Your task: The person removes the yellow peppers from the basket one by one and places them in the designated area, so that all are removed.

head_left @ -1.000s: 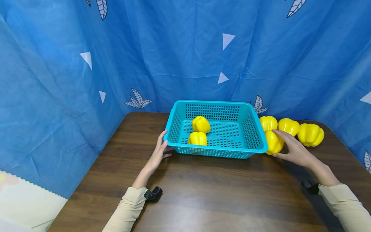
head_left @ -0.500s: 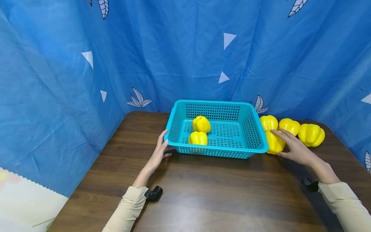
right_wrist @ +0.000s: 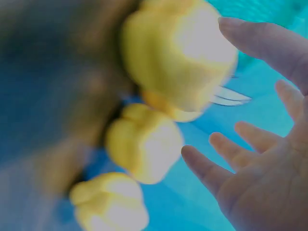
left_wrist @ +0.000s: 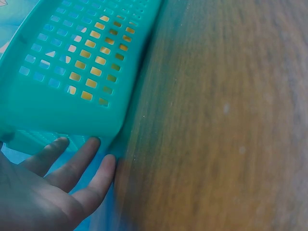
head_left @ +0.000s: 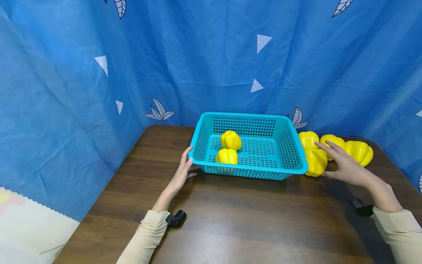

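A turquoise plastic basket stands on the table with two yellow bell peppers in its left half. My left hand rests at the basket's front left corner, a fingertip on the rim and other fingers below it. In the left wrist view its fingers are fairly straight, tips against the end wall. To the basket's right lies a yellow bell pepper, close beside it. My right hand hovers just right of that pepper, thumb and fingers spread around a gap and holding nothing.
Behind the right hand, more yellow bell peppers sit in a row along the table's back edge. A blue curtain hangs behind the brown wooden table. Black cameras are strapped to both wrists.
The right hand has let go of the pepper beside the basket and drawn back to the right, its fingers spreading wider. The left hand stays at the basket corner.
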A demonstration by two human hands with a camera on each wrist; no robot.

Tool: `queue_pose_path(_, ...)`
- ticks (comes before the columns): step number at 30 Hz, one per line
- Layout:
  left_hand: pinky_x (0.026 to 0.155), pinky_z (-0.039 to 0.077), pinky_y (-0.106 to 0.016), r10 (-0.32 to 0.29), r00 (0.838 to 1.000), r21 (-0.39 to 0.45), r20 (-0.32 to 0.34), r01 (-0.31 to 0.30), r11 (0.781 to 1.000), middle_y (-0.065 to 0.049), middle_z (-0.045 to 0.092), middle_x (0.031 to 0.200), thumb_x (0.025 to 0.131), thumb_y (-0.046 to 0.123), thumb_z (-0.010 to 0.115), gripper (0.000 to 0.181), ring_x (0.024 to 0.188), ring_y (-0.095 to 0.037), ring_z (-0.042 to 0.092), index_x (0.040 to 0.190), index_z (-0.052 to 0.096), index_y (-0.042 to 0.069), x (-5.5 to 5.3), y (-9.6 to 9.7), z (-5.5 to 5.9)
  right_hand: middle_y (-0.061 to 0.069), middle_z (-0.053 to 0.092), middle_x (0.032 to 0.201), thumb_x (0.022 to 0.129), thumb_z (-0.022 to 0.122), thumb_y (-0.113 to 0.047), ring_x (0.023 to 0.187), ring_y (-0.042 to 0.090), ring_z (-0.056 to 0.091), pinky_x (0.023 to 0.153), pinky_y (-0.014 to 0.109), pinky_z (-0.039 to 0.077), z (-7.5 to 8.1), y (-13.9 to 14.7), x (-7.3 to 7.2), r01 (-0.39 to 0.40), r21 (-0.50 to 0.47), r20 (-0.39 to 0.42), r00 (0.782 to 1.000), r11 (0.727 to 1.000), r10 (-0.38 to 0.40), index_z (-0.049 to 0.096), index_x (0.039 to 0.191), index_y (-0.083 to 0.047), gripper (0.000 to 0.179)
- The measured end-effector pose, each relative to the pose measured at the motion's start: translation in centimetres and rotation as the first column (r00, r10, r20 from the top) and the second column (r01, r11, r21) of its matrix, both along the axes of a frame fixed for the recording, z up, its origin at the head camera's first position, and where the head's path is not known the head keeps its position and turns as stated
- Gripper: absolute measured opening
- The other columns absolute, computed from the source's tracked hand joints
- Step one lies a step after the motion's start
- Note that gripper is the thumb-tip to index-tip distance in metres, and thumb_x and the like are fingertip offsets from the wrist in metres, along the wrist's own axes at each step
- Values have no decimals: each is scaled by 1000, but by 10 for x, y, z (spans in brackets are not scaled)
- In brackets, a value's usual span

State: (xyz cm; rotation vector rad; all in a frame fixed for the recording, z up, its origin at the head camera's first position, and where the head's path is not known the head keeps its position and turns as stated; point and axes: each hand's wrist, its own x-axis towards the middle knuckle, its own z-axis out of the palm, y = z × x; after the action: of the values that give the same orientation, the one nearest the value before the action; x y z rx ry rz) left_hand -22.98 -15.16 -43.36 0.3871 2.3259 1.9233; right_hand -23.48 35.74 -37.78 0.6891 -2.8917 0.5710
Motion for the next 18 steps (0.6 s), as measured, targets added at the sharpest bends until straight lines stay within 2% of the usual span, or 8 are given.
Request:
queue_pose_path(5, 100, 38, -63, 4, 1000, 6, 1, -4, 1000, -12, 7, 156, 101, 37, 23, 49, 125, -45, 45, 148, 7, 33, -1, 1, -1, 30, 24, 148, 75, 74, -8, 128, 53, 29, 86, 71, 33, 24, -19, -1, 0, -36, -50, 999, 999, -1, 25, 148, -13, 88)
queue_pose_path(9, 100, 38, -63, 5, 1000, 11, 2, -5, 1000, -13, 8, 155, 101, 38, 23, 50, 125, -46, 45, 148, 7, 34, 0, 1, 1, 26, 31, 147, 81, 71, -14, 126, 51, 34, 88, 70, 34, 37, -43, -4, -43, -70, -90, 995, 997, 37, 32, 146, -14, 76)
queue_pose_path(13, 100, 37, -63, 3, 1000, 13, 5, -3, 1000, -13, 7, 155, 101, 38, 23, 50, 126, -47, 44, 148, 7, 33, 0, 1, 2, 24, 34, 146, 80, 72, -13, 128, 48, 34, 92, 69, 34, 39, -69, -12, -103, -93, -115, 989, 990, 92, 37, 143, -12, 72)
queue_pose_path(18, 100, 38, -63, 0, 1000, 9, 3, 0, 1000, -13, 6, 156, 101, 38, 23, 50, 126, -46, 44, 148, 7, 34, 1, 1, 2, 22, 40, 144, 80, 73, -13, 130, 42, 37, 97, 63, 37, 32, -102, -24, -180, -103, -126, 978, 978, 167, 42, 139, -8, 67)
